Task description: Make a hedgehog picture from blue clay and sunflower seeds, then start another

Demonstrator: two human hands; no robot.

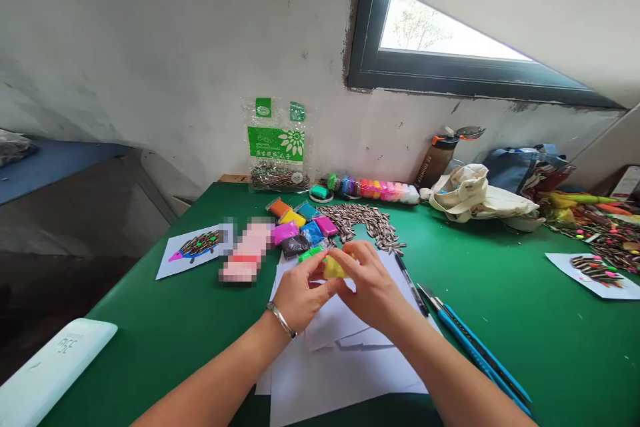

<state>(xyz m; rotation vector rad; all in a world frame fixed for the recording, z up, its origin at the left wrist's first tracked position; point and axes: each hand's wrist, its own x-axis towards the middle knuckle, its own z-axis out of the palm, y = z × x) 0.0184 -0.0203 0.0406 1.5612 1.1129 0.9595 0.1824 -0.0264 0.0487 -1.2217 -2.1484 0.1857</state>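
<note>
My left hand (pixel 301 293) and my right hand (pixel 369 285) meet above white paper sheets (pixel 320 377), fingers closed around a piece of yellow modelling clay (pixel 335 268). Whether the clay is wrapped, I cannot tell; my fingers hide part of it. Just beyond my hands lie several small clay packets, including a green one (pixel 311 253), a black one (pixel 296 246), a magenta one (pixel 285 233) and an orange one (pixel 281 207). Striped sunflower seeds (pixel 370 219) are spread behind my right hand. A black pen (pixel 413 285) lies on the paper's right side.
Blue cutting tools (pixel 483 350) lie right of the paper on the green table (pixel 165 347). Hedgehog pictures rest at left (pixel 173 267) and right (pixel 620 288). A white device (pixel 60 373) sits front left. A seed bag (pixel 277 147), a bottle (pixel 437 160) and cloth bags (pixel 460 193) stand behind.
</note>
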